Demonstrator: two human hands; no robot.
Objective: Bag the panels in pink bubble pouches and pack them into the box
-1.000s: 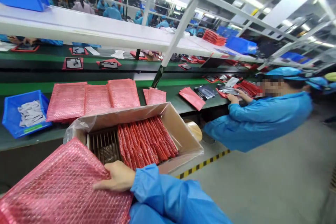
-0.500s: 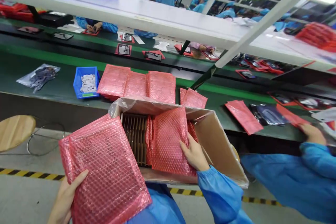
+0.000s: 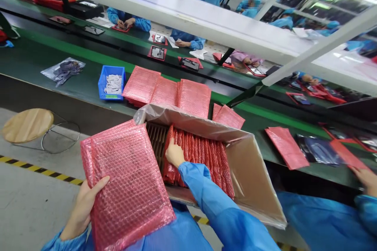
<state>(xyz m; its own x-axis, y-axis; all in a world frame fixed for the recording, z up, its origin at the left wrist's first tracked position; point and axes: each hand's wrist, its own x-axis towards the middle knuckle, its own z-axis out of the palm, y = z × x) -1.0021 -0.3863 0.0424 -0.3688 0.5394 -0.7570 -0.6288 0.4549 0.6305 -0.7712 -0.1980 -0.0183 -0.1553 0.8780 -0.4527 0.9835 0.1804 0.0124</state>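
My left hand (image 3: 88,200) grips a small stack of red bubble-wrap bags (image 3: 132,182), thumb on top, left of an open cardboard box (image 3: 250,172). Inside the box, a row of red bubble-wrap bags (image 3: 210,155) stands on edge, packed close together. My right hand (image 3: 175,154) is down in the box, closed at the top of the leftmost bag in that row; its fingertips are partly hidden. Brown cardboard dividers (image 3: 156,137) fill the left end of the box. Clear plastic lining hangs over the box rim.
Stacks of red bubble bags (image 3: 194,96) lie on the green bench (image 3: 35,62) behind the box, beside a blue bin (image 3: 110,82) of small pale parts. A wooden stool (image 3: 28,125) stands at left. A co-worker's hand (image 3: 365,178) is at right. A white shelf (image 3: 188,17) crosses above.
The bag that my right hand held over the box now stands in the row. My right hand has moved left to the row's left end. My left hand keeps its stack.
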